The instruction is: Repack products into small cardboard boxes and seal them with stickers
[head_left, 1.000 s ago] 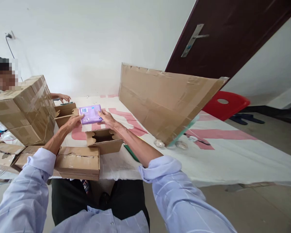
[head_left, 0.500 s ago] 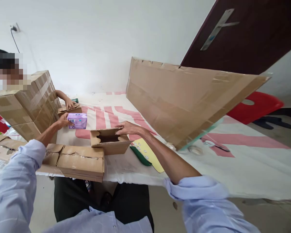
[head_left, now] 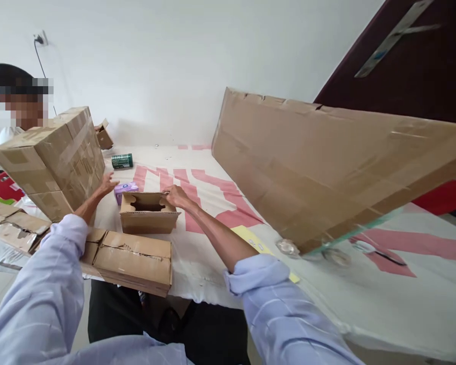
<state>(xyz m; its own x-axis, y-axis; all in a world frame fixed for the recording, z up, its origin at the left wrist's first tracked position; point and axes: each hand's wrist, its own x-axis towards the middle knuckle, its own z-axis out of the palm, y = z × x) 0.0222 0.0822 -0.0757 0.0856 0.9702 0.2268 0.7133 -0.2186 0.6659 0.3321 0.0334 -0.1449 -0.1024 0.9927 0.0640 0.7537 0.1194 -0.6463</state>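
The small purple plastic-wrapped packet [head_left: 124, 189] is half hidden behind the small open-topped brown cardboard box [head_left: 149, 212]; only its upper face and left end are seen, and its print cannot be read. It lies on the white cloth-covered table with pink stripes [head_left: 197, 243], towards the near left edge, just behind the box. The left hand [head_left: 107, 183] is spread flat and loose beside the packet, its fingertips near or against the packet's left end; contact cannot be made out. The right hand [head_left: 176, 195] is curled over the far right rim of the open box, gripping it. A large tape-wrapped cardboard carton [head_left: 51, 159] is cut off partly by the left arm, and a face behind it is blurred. A flattened corrugated box [head_left: 133, 258] lies at the near edge. A long creased cardboard sheet [head_left: 327, 162] runs off the frame at the right. A dark green cylindrical can [head_left: 122, 161] lies on its side near the far edge.
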